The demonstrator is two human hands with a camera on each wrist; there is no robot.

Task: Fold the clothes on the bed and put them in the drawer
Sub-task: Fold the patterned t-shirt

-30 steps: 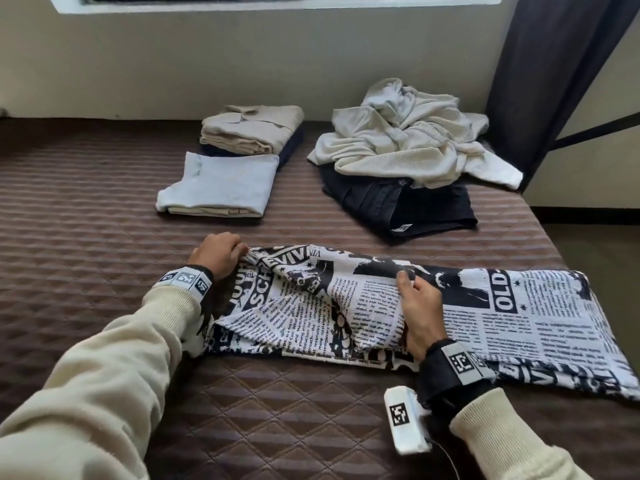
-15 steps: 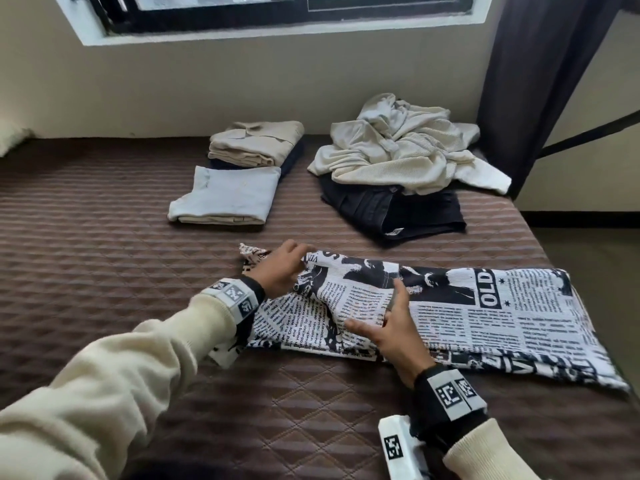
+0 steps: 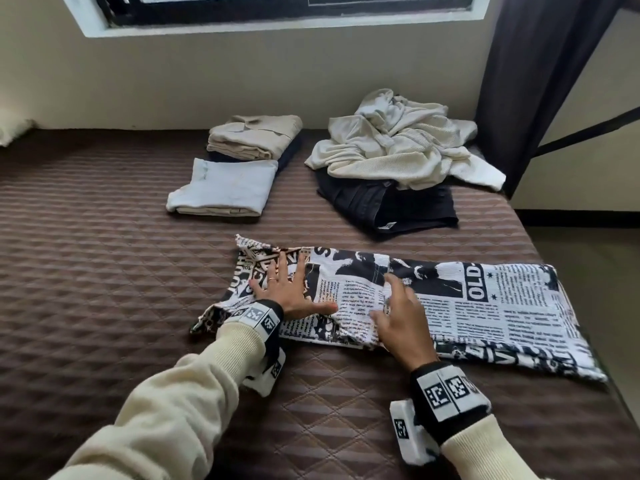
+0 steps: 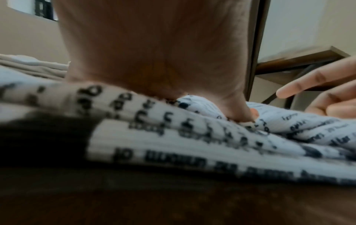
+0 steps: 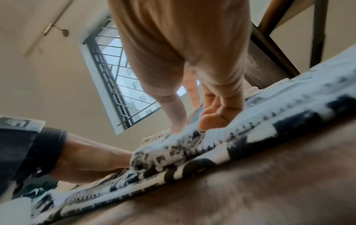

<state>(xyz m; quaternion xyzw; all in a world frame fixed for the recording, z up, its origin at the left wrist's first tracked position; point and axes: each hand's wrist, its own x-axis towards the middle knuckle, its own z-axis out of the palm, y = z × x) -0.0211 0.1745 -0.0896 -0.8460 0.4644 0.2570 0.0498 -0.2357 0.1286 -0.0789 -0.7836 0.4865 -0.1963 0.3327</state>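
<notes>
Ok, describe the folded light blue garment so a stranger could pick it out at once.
Start from the window above the far edge of the brown quilted bed. Below it, left of centre, sit two folded piles; the light blue garment is the nearer one, in front of the beige stack. It is the only pale blue item, lying flat and neat, unlike the crumpled cream heap to its right.

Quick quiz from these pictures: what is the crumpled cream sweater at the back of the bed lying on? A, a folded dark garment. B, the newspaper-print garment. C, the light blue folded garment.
A: in the head view the crumpled cream sweater overlaps the folded dark garment, apart from the other clothes.
</notes>
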